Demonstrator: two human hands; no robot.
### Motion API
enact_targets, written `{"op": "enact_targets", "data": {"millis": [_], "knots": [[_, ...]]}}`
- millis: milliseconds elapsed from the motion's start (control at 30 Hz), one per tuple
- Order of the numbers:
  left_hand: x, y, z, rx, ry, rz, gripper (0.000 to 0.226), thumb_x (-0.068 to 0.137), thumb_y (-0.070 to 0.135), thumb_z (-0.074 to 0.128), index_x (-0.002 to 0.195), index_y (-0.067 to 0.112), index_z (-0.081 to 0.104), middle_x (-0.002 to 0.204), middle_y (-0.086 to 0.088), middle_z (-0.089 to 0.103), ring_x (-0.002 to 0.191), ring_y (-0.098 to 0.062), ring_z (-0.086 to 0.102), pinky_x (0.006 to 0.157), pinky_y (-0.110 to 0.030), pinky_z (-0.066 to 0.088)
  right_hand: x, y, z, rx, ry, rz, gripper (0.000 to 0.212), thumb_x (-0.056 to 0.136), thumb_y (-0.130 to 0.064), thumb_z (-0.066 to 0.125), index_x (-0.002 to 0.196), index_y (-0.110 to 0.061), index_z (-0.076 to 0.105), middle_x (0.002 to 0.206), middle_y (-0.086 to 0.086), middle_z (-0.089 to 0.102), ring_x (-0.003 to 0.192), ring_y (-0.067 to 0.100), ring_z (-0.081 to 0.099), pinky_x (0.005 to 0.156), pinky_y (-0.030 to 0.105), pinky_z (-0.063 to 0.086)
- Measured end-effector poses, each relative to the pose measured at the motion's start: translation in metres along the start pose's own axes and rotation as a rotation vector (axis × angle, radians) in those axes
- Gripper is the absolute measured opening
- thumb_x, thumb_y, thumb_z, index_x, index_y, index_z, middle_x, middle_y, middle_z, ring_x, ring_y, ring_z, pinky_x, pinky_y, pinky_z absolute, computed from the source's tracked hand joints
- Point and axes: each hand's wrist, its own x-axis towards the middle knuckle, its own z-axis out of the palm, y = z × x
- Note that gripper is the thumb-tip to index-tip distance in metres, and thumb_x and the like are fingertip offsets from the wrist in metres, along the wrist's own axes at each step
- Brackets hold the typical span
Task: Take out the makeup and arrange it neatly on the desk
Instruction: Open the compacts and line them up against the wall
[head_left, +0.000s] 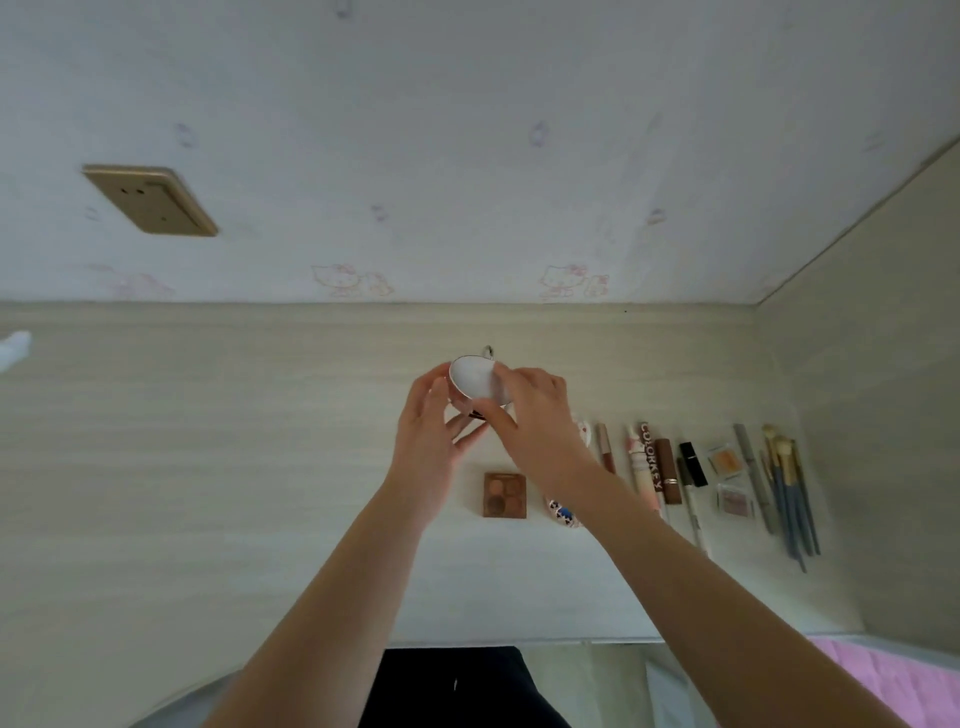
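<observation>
- Pale wood-grain bench (208, 467) fills most of the view, with a matching side panel on the right and a white cartoon-cat wallpaper behind it.
- Closest to me: dark clothing at the bottom edge and a pink cloth (893, 680) in the bottom right corner.
- Both forearms reach out over the bench toward the middle.
- Brown eyeshadow palette (504, 494) lies flat just under the arms, with a small patterned item (563, 512) right beside it, partly hidden by the right arm.
- To the right, a neat row: lip tubes (649, 465), a black lipstick (693, 462), two small clear blush pans (727, 480), then a bunch of brushes (787, 488) near the side panel.
- Left hand (431, 441) has its fingers loosely spread, fingertips touching the left side of a round white compact (472, 379).
- Right hand (535, 415) pinches the compact from the right, fingers curled over its edge.
- Compact is held up above the bench, behind the palette, tilted; something dark shows under it, can't tell what.
- Far back on the wall: a gold socket (150, 200), upper left.
</observation>
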Motion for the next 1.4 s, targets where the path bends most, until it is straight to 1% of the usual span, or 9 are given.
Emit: {"op": "enact_targets", "data": {"millis": [233,433,567,633,767,867,1100,1233,1400], "knots": [[-0.03,0.034,-0.01,-0.205,-0.056,-0.053,0.033,0.097,0.024,0.052,0.13,0.02,0.052,0.121,-0.011,0.064,0.113,-0.036,0.061,0.085,-0.048,0.054,-0.014,-0.036,-0.005,0.356,-0.022,0.092,0.044,0.092,-0.047,0.051,0.13,-0.025,0.052,0.122,0.002,0.052,0.103,0.009,0.052,0.087,0.023,0.042],[-0.044,0.055,-0.048,-0.201,-0.143,-0.054,0.038,0.093,0.02,0.056,0.131,0.019,0.054,0.124,-0.012,0.064,0.111,-0.033,0.063,0.091,-0.05,0.052,-0.028,-0.061,0.007,0.279,-0.102,-0.001,0.053,0.088,-0.051,0.057,0.134,-0.029,0.043,0.127,-0.007,0.043,0.114,0.008,0.05,0.095,0.028,0.045],[-0.046,0.074,-0.088,-0.162,-0.229,-0.07,0.038,0.088,0.018,0.062,0.125,0.021,0.059,0.108,-0.008,0.067,0.102,-0.03,0.064,0.088,-0.048,0.053,-0.026,-0.081,0.026,0.26,-0.139,-0.079,0.073,0.082,-0.041,0.07,0.142,-0.034,0.03,0.139,-0.012,0.035,0.123,0.008,0.046,0.101,0.032,0.044],[-0.046,0.084,-0.112,-0.062,-0.305,-0.079,0.045,0.086,0.01,0.065,0.129,0.02,0.056,0.109,-0.006,0.065,0.103,-0.029,0.065,0.086,-0.047,0.053,-0.023,-0.094,0.036,0.247,-0.196,-0.113,0.08,0.08,-0.038,0.073,0.144,-0.041,0.024,0.142,-0.012,0.038,0.124,0.008,0.047,0.102,0.034,0.045],[-0.047,0.105,-0.161,0.297,-0.418,-0.038,0.074,0.074,-0.011,0.071,0.137,0.021,0.048,0.134,0.001,0.057,0.111,-0.028,0.064,0.091,-0.047,0.052,-0.026,-0.124,0.06,0.264,-0.252,-0.09,0.088,0.074,-0.032,0.08,0.14,-0.053,0.025,0.128,-0.008,0.045,0.112,0.011,0.055,0.095,0.033,0.051],[-0.048,0.115,-0.194,0.54,-0.424,0.059,0.077,0.067,-0.011,0.079,0.131,0.023,0.052,0.125,0.009,0.062,0.106,-0.019,0.067,0.084,-0.031,0.055,-0.03,-0.145,0.08,0.239,-0.306,-0.076,0.089,0.07,-0.028,0.083,0.136,-0.056,0.031,0.124,-0.008,0.04,0.114,0.014,0.05,0.095,0.035,0.051],[-0.051,0.121,-0.248,0.756,-0.399,0.214,0.073,0.06,0.002,0.086,0.126,0.018,0.057,0.11,0.008,0.069,0.097,-0.011,0.066,0.087,-0.021,0.052,-0.042,-0.185,0.116,0.083,-0.279,-0.117,0.086,0.072,-0.02,0.081,0.142,-0.038,0.036,0.132,-0.005,0.032,0.113,0.01,0.042,0.091,0.019,0.044],[-0.047,0.12,-0.26,0.767,-0.378,0.27,0.073,0.053,0.018,0.084,0.122,0.022,0.059,0.105,0.007,0.069,0.088,-0.012,0.065,0.091,-0.023,0.051,-0.039,-0.193,0.128,0.027,-0.262,-0.176,0.084,0.073,-0.019,0.081,0.143,-0.033,0.036,0.139,-0.007,0.031,0.118,0.017,0.048,0.096,0.027,0.046],[-0.021,0.1,-0.275,0.777,-0.323,0.326,0.073,0.05,0.027,0.083,0.119,0.027,0.06,0.107,0.01,0.07,0.097,-0.009,0.065,0.095,-0.027,0.049,-0.014,-0.179,0.149,-0.058,-0.279,-0.248,0.082,0.076,-0.021,0.078,0.145,-0.031,0.034,0.141,-0.007,0.034,0.12,0.02,0.049,0.098,0.033,0.045]]}}
